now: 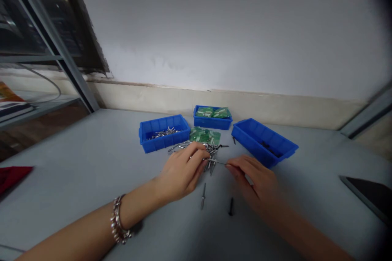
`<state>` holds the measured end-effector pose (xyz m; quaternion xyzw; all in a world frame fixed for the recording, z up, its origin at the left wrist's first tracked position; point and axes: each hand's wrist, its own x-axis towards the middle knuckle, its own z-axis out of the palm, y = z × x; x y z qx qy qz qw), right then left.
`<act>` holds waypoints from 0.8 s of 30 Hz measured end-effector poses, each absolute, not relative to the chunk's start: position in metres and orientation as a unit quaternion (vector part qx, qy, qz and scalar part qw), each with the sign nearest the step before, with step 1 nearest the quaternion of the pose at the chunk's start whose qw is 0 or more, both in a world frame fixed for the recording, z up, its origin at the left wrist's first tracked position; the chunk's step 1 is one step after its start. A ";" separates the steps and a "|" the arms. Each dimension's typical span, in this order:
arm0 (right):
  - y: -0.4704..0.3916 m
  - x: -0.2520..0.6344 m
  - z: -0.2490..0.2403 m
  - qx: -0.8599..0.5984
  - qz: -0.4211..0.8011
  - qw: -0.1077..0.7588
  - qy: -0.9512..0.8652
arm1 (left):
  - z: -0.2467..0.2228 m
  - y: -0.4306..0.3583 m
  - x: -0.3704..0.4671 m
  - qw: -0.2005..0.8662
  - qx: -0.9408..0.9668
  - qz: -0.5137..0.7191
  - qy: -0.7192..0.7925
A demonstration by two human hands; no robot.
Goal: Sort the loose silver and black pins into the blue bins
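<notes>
Between my two hands stretches a thin silver blind rivet (219, 162). The fingers of my left hand (183, 171) pinch one end of it, and the fingertips of my right hand (255, 178) pinch its thin pin at the other end. Just behind and below the fingers lies a loose pile of similar rivets (210, 167), partly hidden by my left hand. One single rivet (203, 197) lies nearer to me on the grey table. To its right is a black screw (231, 207).
A blue bin (165, 143) at the left holds silver rivets. Another blue bin (212, 123) at the back holds green packets, with more green packets (203, 135) in front. The right blue bin (252, 147) contains dark screws. A dark flat object (369, 195) lies far right, something red (14, 177) far left.
</notes>
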<state>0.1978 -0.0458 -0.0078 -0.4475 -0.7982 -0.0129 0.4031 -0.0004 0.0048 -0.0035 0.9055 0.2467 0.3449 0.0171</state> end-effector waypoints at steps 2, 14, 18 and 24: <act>-0.046 0.198 -0.008 -0.447 -0.016 0.403 -0.799 | -0.004 0.005 -0.001 0.016 0.907 0.342 0.247; -0.044 0.196 -0.007 -0.445 -0.022 0.415 -0.794 | -0.004 0.006 0.001 0.008 0.905 0.349 0.244; -0.044 0.195 -0.005 -0.450 -0.020 0.412 -0.792 | -0.004 0.006 0.001 -0.003 0.904 0.352 0.243; -0.047 0.195 -0.003 -0.460 -0.006 0.397 -0.794 | -0.003 0.005 0.001 0.000 0.903 0.354 0.243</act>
